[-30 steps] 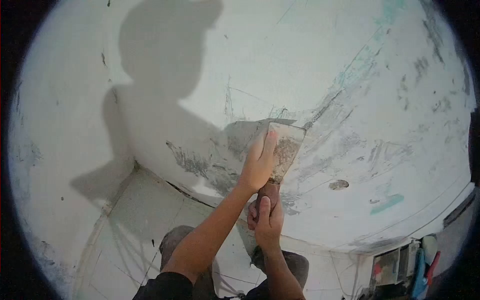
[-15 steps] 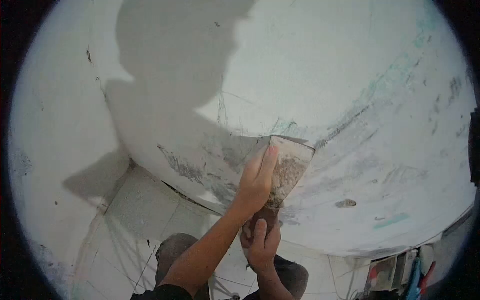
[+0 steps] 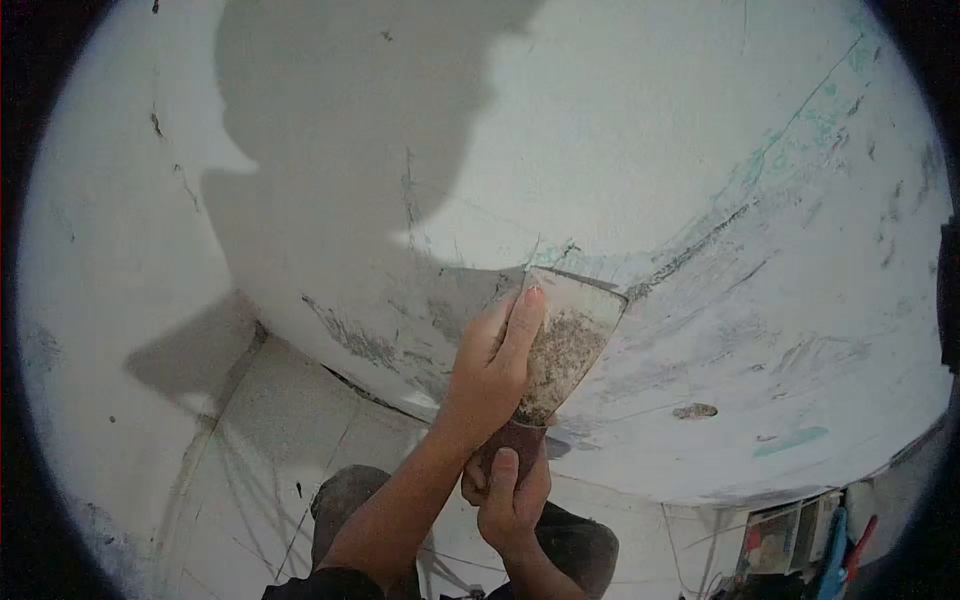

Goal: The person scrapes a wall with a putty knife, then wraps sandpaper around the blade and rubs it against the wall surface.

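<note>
A wide scraper [image 3: 572,345] with a dirt-caked metal blade and a dark brown handle lies against the lower wall. Its broad edge points up and touches the wall near greenish scratches. With fingers along the blade's left side, my left hand [image 3: 492,360] presses and grips it near the upper corner. Lower down, my right hand [image 3: 515,492] is wrapped around the handle, its thumb on top. The blade covers the patch of wall directly behind it.
The white wall [image 3: 620,130] has grey smears, cracks and a small oval hole [image 3: 695,411]. Pale floor tiles [image 3: 260,470] run below it, with my bent knees above them. A blue-handled item [image 3: 832,555] and a red one [image 3: 862,545] stand at lower right.
The scraper and both hands have shifted slightly left in view, with the handle a little lower. The view itself has moved a bit, and both grips stay the same.
</note>
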A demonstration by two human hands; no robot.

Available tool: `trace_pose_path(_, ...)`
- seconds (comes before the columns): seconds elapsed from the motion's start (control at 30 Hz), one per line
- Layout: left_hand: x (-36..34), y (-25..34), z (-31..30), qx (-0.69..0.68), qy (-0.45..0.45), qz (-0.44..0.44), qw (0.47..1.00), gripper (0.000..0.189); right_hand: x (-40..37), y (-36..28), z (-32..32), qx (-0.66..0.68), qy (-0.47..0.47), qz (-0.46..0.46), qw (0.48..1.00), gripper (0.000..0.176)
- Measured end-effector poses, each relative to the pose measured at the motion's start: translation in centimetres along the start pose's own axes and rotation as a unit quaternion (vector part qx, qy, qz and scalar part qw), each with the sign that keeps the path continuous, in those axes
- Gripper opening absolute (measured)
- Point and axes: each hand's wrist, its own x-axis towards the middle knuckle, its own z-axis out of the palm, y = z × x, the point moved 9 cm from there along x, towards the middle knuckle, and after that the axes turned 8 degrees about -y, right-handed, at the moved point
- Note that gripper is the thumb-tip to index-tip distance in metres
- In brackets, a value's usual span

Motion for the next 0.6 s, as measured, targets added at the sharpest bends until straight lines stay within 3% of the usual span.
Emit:
trace_pose_path(0.17, 0.2, 1.6, 0.4, 0.023, 0.024, 0.055, 0.998, 0.037, 0.0, -0.5, -0.1, -0.011, 0.005, -0.005, 1.0, 0.029)
trace_pose_path(0.23, 0.1, 0.7, 0.2, 0.023, 0.0, 0.006, 1.0, 0.036, 0.7, -0.6, 0.0, -0.015, 0.008, -0.029, 0.999, 0.029)
trace_pose_path(0.3, 0.1, 2.1, 0.3, 0.03, -0.005, 0.089, 0.996, 0.034, 0.2, -0.7, 0.0, -0.02, 0.013, -0.044, 0.999, 0.03)
trace_pose_path(0.37, 0.0, 2.6, 0.7, 0.022, -0.001, 0.11, 0.994, 0.032, 0.0, -1.1, 0.0, -0.02, 0.026, -0.05, 0.998, 0.03)
trace_pose_path(0.43, 0.2, 1.0, 1.0, -0.001, -0.011, 0.069, 0.998, 0.033, -0.1, -1.9, 0.0, 0.014, 0.03, -0.043, 0.999, 0.029)
trace_pose_path(0.47, 0.2, 1.3, 0.9, 0.044, 0.001, 0.127, 0.991, 0.036, 0.1, -1.6, -0.2, 0.014, 0.014, -0.028, 0.999, 0.029)
trace_pose_path(0.5, 0.3, 1.7, 0.8, 0.047, 0.001, 0.127, 0.991, 0.036, 0.2, -1.1, -0.2, 0.014, -0.003, -0.011, 1.0, 0.028)
trace_pose_path(0.57, 0.6, 0.6, 0.6, 0.025, 0.005, 0.025, 0.999, 0.036, 0.0, -0.9, -0.4, 0.017, 0.019, -0.015, 1.0, 0.028)
trace_pose_path(0.6, 0.2, 1.2, 0.6, 0.034, 0.025, 0.045, 0.998, 0.035, 0.2, -1.5, -0.3, 0.011, 0.007, -0.028, 1.0, 0.028)
